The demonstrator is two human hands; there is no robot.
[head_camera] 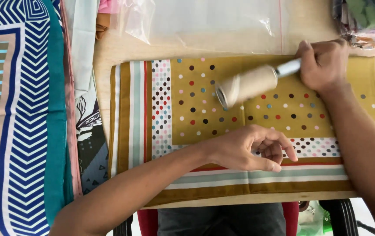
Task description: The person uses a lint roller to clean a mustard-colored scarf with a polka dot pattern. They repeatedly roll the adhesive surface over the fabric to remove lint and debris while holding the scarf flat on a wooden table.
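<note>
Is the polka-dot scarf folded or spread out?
Folded: the mustard polka-dot scarf lies as a neat flat rectangle, its striped border showing on only two sides.

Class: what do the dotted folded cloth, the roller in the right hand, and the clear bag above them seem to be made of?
Dotted cloth: smooth, thin printed fabric, probably silky; it lies flat with crisp folds. Roller: beige drum, likely sticky paper, on a pale, probably plastic handle held by the right hand. Clear bag: glossy, crinkled plastic film.

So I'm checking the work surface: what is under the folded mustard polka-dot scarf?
The folded mustard polka-dot scarf lies on a pale wooden table, which shows around its edges. Whatever lies directly beneath the cloth is covered. On top, the left hand presses it.
</note>
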